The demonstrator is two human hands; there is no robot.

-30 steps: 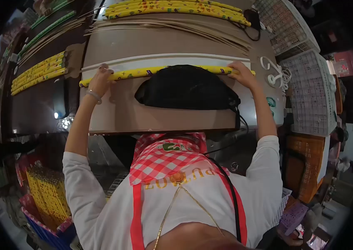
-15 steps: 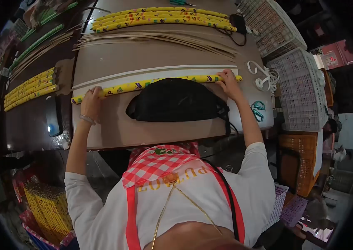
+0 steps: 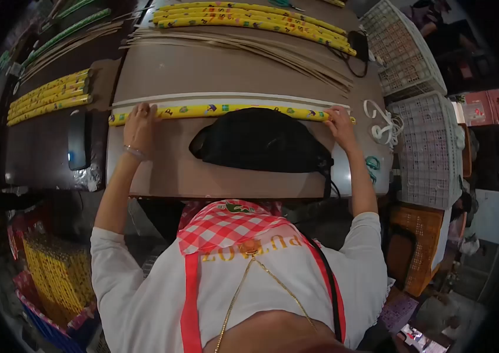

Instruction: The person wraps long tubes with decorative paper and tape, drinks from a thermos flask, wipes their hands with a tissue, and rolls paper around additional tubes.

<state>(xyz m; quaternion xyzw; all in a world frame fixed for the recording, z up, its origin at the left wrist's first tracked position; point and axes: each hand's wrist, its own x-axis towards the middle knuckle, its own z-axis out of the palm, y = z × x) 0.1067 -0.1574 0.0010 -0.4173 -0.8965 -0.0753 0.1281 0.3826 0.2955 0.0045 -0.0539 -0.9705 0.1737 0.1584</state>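
Note:
A long yellow patterned roll (image 3: 193, 110) lies across the table, along the lower edge of a flat white strip (image 3: 232, 101). Near its left end, my left hand (image 3: 140, 128) is closed over it from the near side. The fingers of my right hand (image 3: 341, 129) are closed on the roll close to its right end. Between my arms sits a black pouch (image 3: 261, 142), which hides part of the roll. Teal-handled scissors (image 3: 372, 167) lie beside my right forearm, partly covered by it.
More yellow rolls (image 3: 249, 23) lie at the back, behind a bunch of thin tan strips (image 3: 238, 46). Further rolls (image 3: 49, 97) and a phone (image 3: 77, 141) are on the dark left table. White cord (image 3: 385, 125) and plastic baskets (image 3: 426, 147) stand at the right.
The left end of the roll has come up, so it lies more level beside the white strip. My left hand moved forward with it; the camera view has shifted slightly.

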